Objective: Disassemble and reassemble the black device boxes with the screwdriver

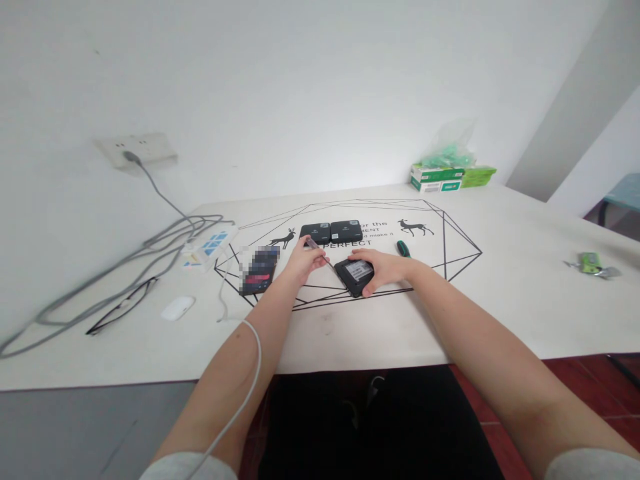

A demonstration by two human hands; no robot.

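My left hand [301, 261] is closed around a slim screwdriver [313, 245] with a see-through handle. The thin shaft slants down to the left edge of a black, flat device [353, 283] with a white label on its upper face. Around the right side of that device my right hand [389, 268] is closed, thumb at the near edge and fingers at the far one. Just beyond both hands lie two similar black boxes, a left one [315, 233] and a right one [347, 231], side by side. A green-and-black handle [403, 249] rests past my right hand.
To the left are a phone [265, 267] with its screen partly pixelated, a power strip [213, 243], glasses [123, 305], a white oval case [178, 308] and grey cables. Green-and-white boxes [437, 175] stand at the back right. A small green item [590, 263] lies far right. A white cable crosses my left forearm.
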